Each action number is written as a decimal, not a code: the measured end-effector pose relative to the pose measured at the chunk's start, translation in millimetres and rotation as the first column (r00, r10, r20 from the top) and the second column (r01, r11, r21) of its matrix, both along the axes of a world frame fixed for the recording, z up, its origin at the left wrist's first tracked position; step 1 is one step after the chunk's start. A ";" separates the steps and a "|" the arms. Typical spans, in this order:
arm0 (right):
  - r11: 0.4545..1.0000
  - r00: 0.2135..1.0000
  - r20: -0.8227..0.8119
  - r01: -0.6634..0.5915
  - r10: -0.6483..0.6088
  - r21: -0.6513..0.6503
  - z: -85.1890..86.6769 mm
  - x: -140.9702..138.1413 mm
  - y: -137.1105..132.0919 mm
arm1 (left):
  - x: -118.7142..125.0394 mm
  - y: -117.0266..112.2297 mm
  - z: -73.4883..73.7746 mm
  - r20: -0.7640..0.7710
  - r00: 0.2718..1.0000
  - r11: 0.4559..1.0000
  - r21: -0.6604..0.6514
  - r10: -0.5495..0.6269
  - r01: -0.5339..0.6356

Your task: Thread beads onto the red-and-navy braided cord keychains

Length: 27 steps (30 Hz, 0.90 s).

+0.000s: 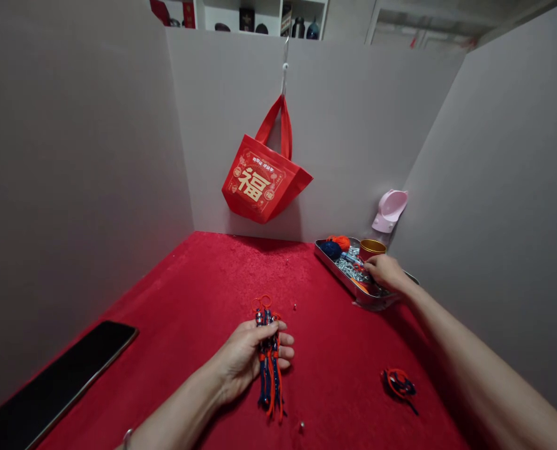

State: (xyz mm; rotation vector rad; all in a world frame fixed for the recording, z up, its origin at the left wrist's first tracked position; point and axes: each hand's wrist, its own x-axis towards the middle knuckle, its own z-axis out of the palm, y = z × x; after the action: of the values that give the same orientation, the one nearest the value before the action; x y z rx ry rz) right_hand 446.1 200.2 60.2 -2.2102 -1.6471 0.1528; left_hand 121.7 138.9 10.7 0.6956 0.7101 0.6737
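Observation:
My left hand (250, 359) is closed around a bunch of red and blue braided cords (269, 369) with small red loops at the top, held just above the red cloth. My right hand (385, 270) reaches into a metal tray (357, 294) at the back right, fingers curled over the small silvery metal parts (348, 267) lying in it. Whether it holds one I cannot tell. The tray also carries a dark blue yarn ball (331, 249), an orange yarn ball (341, 241) and a gold-rimmed red cup (371, 248).
A red tote bag (262, 181) hangs from a hook on the back wall. A pink holder (389, 210) is fixed beside the tray. A loose knot of red and blue cord (399, 382) lies at the right. A dark phone (57, 381) rests at the left. Grey partitions enclose the table.

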 end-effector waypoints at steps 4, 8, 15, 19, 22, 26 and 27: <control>0.975 0.853 -0.479 -0.220 0.209 0.033 6.0 -28.3 -39.6 | 0.4 0.9 -3.5 0.030 0.999 1.000 0.009 0.027 -0.028; 0.912 0.416 -0.873 -0.403 0.257 0.077 0.8 -77.8 -76.5 | -0.1 0.6 -2.1 0.091 0.994 0.996 0.051 0.062 -0.067; 0.810 0.233 -0.944 -0.583 0.234 0.057 -1.6 -144.7 -98.6 | -3.3 -0.3 3.7 0.141 0.984 0.988 0.098 0.108 -0.123; 0.788 0.238 -0.942 -0.615 0.235 0.041 -9.7 -158.9 -98.5 | -4.7 3.2 2.6 0.134 0.974 0.968 0.149 0.185 -0.205; 0.813 0.263 -0.949 -0.582 0.171 -0.015 -17.6 -162.7 -99.5 | -5.1 6.9 1.9 0.089 0.961 0.948 0.163 0.261 -0.272; 0.822 0.285 -0.951 -0.566 0.121 -0.065 -24.9 -163.2 -101.9 | -4.8 10.0 1.8 0.063 0.948 0.939 0.129 0.313 -0.319; 0.823 0.299 -0.945 -0.565 0.134 -0.062 -26.3 -163.1 -102.1 | -4.7 10.2 1.6 0.053 0.945 0.936 0.125 0.323 -0.328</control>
State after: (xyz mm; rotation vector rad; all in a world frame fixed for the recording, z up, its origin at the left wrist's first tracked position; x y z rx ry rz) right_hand 283.1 98.1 34.0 -1.3018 -1.3760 1.6724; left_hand 117.0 149.1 12.4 0.6934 0.7638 1.0424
